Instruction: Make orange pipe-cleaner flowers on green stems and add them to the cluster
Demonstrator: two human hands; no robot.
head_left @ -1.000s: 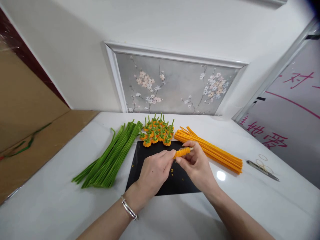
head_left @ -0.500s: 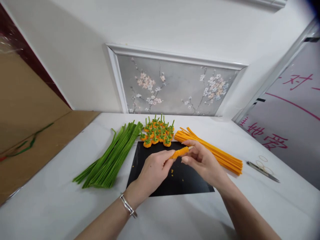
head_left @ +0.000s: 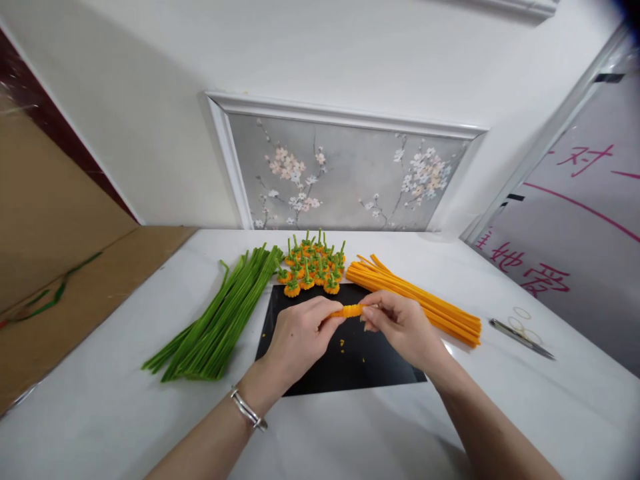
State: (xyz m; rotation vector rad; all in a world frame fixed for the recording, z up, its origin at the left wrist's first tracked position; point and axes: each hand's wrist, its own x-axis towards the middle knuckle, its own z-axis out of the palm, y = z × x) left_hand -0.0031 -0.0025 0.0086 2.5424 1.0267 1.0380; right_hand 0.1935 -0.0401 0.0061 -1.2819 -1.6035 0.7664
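One bright orange coil [head_left: 352, 311], tightly ridged, is spanning left to right between the left hand [head_left: 299, 335] and the right hand [head_left: 401, 327] above the black mat [head_left: 345, 369], closed fingers pinching both ends.

Glossy white tabletop [head_left: 110, 420] under grip. Smooth white wall [head_left: 320, 53] beyond grip, meeting tabletop's far edge. Straight past grip, on wall: grey rectangular panel [head_left: 345, 173] printed with pink-white blossom branches, white raised moulding [head_left: 350, 111] around it. Far right of grip: slanting pale whiteboard [head_left: 595, 233], magenta handwritten characters [head_left: 545, 279], black tape bits [head_left: 610, 78]. Far left of grip: brown cardboard [head_left: 55, 177], dark red strip [head_left: 50, 113] behind. Small bright light reflection [head_left: 449, 349] right of grip; soft shadows nearer side.
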